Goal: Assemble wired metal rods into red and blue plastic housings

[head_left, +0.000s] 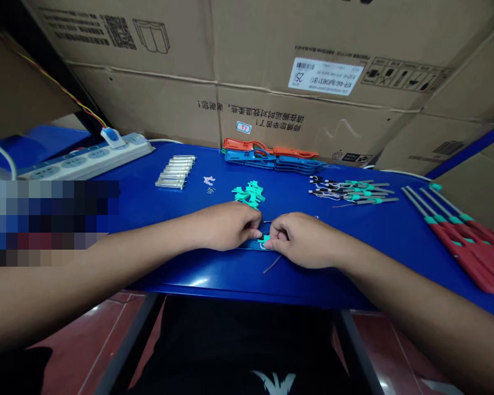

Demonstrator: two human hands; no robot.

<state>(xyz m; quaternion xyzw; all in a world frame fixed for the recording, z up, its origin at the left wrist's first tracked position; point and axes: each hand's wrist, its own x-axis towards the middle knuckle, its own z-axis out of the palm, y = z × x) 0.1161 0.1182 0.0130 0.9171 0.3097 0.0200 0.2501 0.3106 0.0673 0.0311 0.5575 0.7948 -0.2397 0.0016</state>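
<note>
At the front middle of the table, my left hand [233, 225] and my right hand [304, 238] come together over a small green plastic piece [264, 240]. Both hands have their fingers pinched, the right on the green piece's right side and the left at its left edge. Beneath them lies a flat blue part [251, 245], mostly hidden by the hands. A thin grey wire [272, 264] sticks out below my right fingers. Just behind my left hand is a heap of green plastic pieces [249, 193]. What the left fingertips grip is too small to make out.
Metallic tubes [175, 172] lie left, near tiny pink parts [208, 180]. Orange and blue plastic shells [271, 154] are stacked against a cardboard box [148, 93]. Wired green-and-grey assemblies [354, 191] and red-handled pieces [469, 241] lie right. A power strip [86, 159] occupies the left.
</note>
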